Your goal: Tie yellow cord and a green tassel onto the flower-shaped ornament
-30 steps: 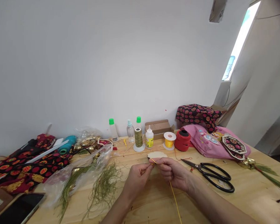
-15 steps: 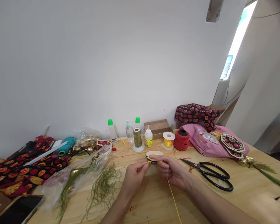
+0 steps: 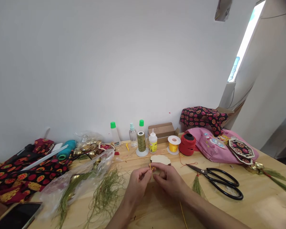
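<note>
My left hand [image 3: 138, 183] pinches a yellow cord [image 3: 151, 166] near the middle of the wooden table [image 3: 154, 208]. Close against it from the right, my right hand [image 3: 170, 180] has its forefinger at the small loop of cord, thumb a little lower. The cord's tail hangs from under my right hand toward the table's front. Just behind my fingers lies a pale scalloped wooden piece [image 3: 160, 159], partly hidden by them. A green tassel [image 3: 198, 187] with a red tie rests right of my right wrist.
Black-handled scissors [image 3: 222, 181] lie at the right. Thread spools, a glue bottle [image 3: 153, 143] and a cardboard box [image 3: 162, 131] stand behind. Loose green threads [image 3: 107, 190], plastic bags and patterned cloth [image 3: 21, 171] are left, with a phone [image 3: 21, 216] front left. A pink bag [image 3: 207, 144] sits back right.
My right hand has rotated and closed in on my left, its forefinger now over the cord loop. The green tassel by the scissors has come into sight. The view has shifted slightly.
</note>
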Available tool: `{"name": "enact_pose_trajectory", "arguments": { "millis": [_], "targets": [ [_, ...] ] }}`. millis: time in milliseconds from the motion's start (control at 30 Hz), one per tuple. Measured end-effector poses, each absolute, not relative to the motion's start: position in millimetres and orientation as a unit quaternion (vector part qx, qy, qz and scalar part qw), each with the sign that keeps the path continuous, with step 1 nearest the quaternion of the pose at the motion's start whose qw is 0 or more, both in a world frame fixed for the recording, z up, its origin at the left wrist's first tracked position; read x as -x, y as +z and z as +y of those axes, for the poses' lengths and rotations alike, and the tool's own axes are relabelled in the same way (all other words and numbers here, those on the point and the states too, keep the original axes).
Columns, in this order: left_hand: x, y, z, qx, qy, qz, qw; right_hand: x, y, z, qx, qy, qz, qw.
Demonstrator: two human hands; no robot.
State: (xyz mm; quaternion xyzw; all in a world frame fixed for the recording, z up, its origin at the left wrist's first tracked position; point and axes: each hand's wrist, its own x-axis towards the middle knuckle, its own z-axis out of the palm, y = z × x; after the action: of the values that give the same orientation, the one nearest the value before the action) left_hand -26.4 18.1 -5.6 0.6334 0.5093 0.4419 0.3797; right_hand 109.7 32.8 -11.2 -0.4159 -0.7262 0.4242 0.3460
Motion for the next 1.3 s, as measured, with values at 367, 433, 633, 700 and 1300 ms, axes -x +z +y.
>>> {"name": "enact_pose_trajectory", "arguments": {
  "millis": [367, 433, 633, 700, 1300],
  "targets": [
    [25, -10, 22, -0.609, 0.439, 0.523, 0.404, -119, -5, 35, 0.495, 0.08, -0.831, 0.242],
    [25, -10, 22, -0.599, 0.438, 0.522, 0.422, -119, -6, 35, 0.5, 0.059, -0.833, 0.229],
    [25, -8, 19, -0.576, 0.435, 0.504, 0.473, -120, -7, 36, 0.496, 0.026, -0.84, 0.22],
    [26, -8, 19, -0.577, 0.433, 0.508, 0.47, -120, -8, 37, 0.494, 0.025, -0.839, 0.225],
    [26, -14, 22, -0.586, 0.433, 0.513, 0.455, -131, 31, 9, 0.181, -0.123, -0.916, 0.336]
  ]
}}
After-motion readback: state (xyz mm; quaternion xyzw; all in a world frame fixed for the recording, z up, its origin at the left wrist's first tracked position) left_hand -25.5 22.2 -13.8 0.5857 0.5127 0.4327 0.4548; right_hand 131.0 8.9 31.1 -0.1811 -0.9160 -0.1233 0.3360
